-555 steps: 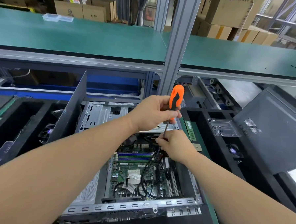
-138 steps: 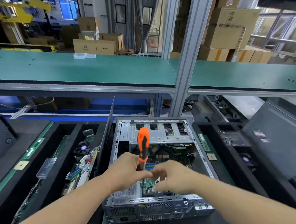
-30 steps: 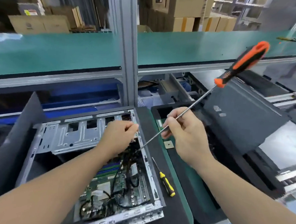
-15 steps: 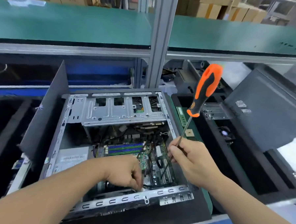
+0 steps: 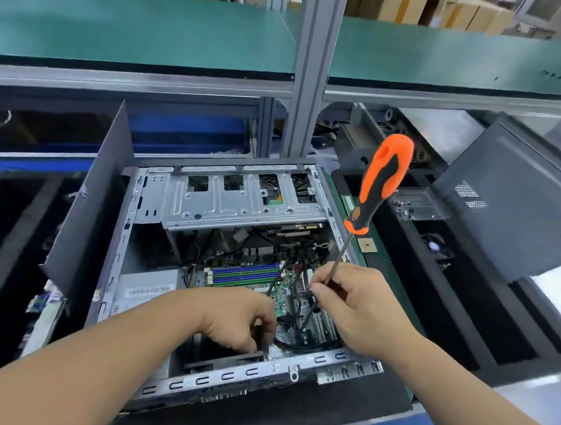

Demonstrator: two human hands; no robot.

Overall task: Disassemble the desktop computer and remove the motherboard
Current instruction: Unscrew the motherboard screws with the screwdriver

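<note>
Green shelf (image 5: 152, 30) above open computer case (image 5: 240, 203)

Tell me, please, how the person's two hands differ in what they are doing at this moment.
The right hand pinches the screwdriver by its metal shaft, orange handle up; the left hand holds no tool. The left hand reaches down into the case by its near rail, fingers curled at a dark part; the right hand stays higher, above the motherboard. Both work over the open case.
</note>
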